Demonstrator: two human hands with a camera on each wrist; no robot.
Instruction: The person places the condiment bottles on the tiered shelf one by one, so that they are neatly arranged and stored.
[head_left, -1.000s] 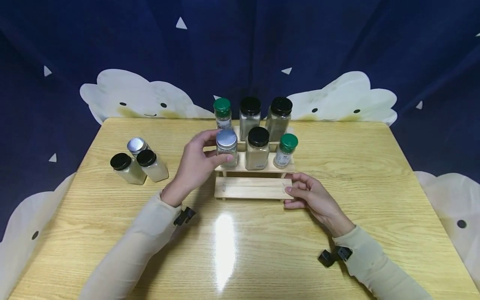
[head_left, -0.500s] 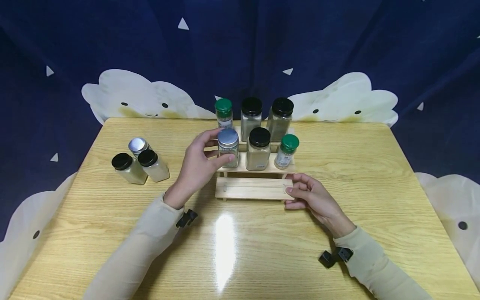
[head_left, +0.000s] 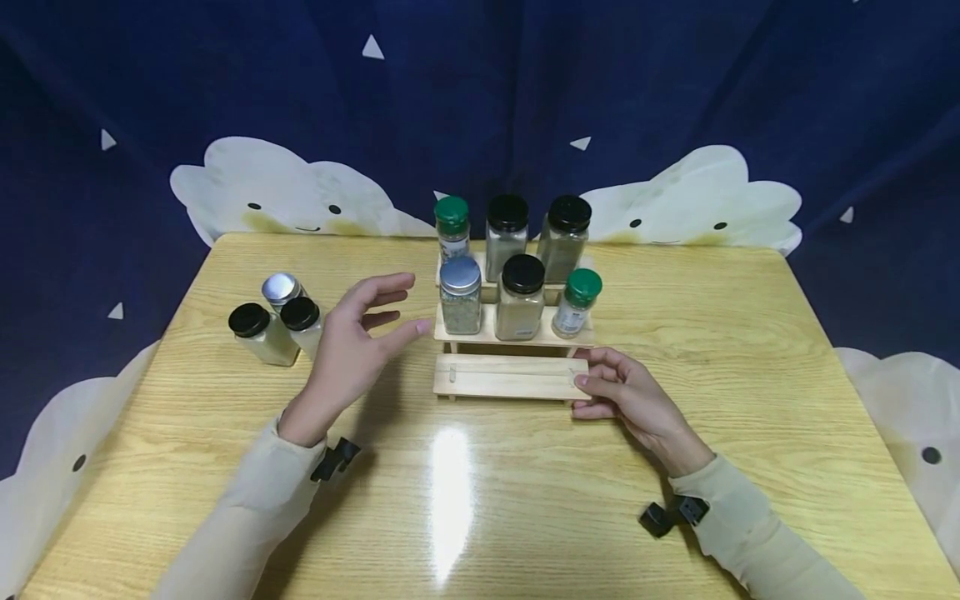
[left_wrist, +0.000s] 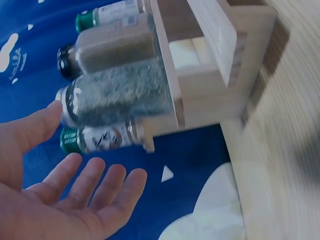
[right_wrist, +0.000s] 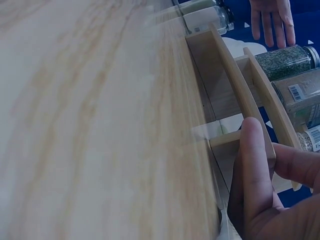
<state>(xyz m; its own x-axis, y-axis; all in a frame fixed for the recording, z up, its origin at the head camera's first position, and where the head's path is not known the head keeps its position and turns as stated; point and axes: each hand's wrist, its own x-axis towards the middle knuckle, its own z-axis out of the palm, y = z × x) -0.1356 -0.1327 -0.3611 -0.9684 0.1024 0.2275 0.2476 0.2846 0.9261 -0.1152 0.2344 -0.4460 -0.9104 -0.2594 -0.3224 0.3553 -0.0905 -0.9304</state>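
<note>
A wooden tiered spice rack (head_left: 510, 379) stands mid-table, its lowest step bare. My right hand (head_left: 626, 396) grips the right end of that step, thumb on top, as the right wrist view also shows. To the left of the rack my left hand (head_left: 356, 346) is held in the air with fingers apart and nothing in it. Closest to it on the middle step is a silver-lidded jar of green herbs (head_left: 461, 300). Beside that jar stand a black-lidded jar (head_left: 521, 300) and a small green-capped bottle (head_left: 576, 304). In the left wrist view the herb jar (left_wrist: 120, 92) lies just beyond the thumb.
On the top step are a green-capped bottle (head_left: 452, 225) and two black-lidded jars (head_left: 507, 237). At the left of the table, a silver-lidded jar (head_left: 282, 288) stands with two black-lidded ones (head_left: 262, 333), one partly behind my left hand. A dark blue curtain (head_left: 480, 100) hangs behind.
My left hand has let go of the silver-lidded herb jar and moved left, away from the rack. The jar stays on the middle step. My right hand keeps its grip.
</note>
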